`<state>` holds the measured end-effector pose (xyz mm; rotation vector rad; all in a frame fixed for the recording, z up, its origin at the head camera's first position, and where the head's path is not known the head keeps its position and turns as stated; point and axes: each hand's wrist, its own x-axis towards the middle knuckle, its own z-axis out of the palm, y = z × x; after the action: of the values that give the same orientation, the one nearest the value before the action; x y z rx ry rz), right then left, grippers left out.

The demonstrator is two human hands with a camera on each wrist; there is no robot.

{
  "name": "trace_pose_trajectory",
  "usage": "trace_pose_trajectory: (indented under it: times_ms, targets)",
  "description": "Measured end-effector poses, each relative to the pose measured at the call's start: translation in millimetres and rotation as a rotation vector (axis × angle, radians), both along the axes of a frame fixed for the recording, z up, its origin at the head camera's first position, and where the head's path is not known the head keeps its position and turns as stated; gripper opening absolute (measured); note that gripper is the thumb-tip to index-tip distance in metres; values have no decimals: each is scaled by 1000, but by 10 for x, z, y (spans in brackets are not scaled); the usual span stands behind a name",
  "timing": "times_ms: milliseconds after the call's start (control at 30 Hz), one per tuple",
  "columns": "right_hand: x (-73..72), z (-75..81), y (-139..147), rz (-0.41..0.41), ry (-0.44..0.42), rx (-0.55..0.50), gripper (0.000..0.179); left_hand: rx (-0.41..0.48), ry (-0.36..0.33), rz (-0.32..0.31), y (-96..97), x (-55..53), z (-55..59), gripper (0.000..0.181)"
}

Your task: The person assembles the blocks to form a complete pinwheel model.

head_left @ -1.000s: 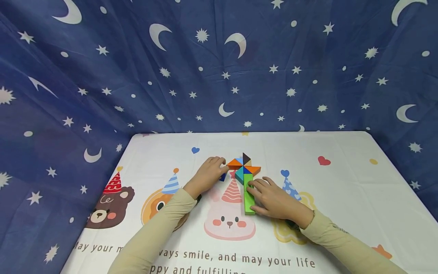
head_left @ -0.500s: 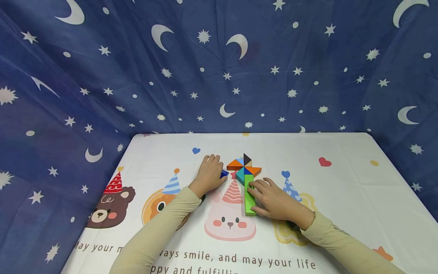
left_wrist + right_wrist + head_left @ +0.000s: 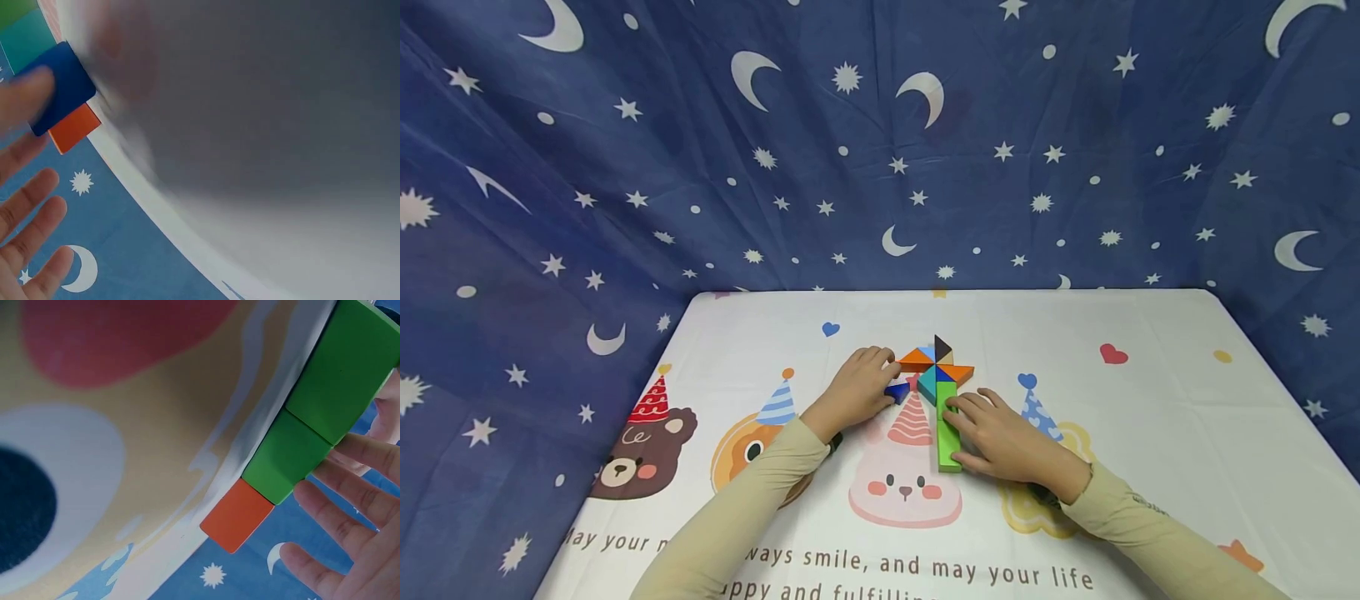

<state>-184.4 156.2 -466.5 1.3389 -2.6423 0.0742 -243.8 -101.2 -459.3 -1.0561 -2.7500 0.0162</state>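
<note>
In the head view my left hand (image 3: 853,387) pinches a blue triangular block (image 3: 897,391) just left of a pinwheel of coloured triangular blocks. Its thumb lies across the blue face in the left wrist view, while the other fingers (image 3: 47,215) spread apart. The pinwheel includes an orange block (image 3: 916,361), a teal block (image 3: 927,382) and a dark brown block (image 3: 942,347). Below it, green blocks (image 3: 948,437) form a straight stem. My right hand (image 3: 1000,435) rests along the stem's right side; in the right wrist view its nearly straight fingertips touch the green blocks' edge.
Everything lies on a white tablecloth (image 3: 1157,467) printed with cartoon animals, hearts and lettering. A dark blue curtain (image 3: 820,108) with moons and stars hangs behind the table and along its left side.
My left hand has turned over and back at the wrist, and the blue block between its fingers now shows a different side. The right hand and the green stem have stayed in place.
</note>
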Motion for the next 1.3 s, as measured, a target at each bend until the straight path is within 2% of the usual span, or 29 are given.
trace_pose_trajectory:
  times_ms: [167,367,667,1000,1300]
  targets:
    - [0,6,2,1,-1,-3,57,-12,39,10,5,-17,-11,19]
    - [-2,-4,-3,1,8,-3,57,-51,67,56,91,-60,-18,20]
    - [-6,-15,-5,8,32,-15,56,-62,230,13,228,-116,-30,15]
    - [6,5,-2,7,18,-12,55,-42,268,19,321,-181,-21,18]
    - [10,11,-3,7,18,-13,55,-21,254,34,360,-211,-36,17]
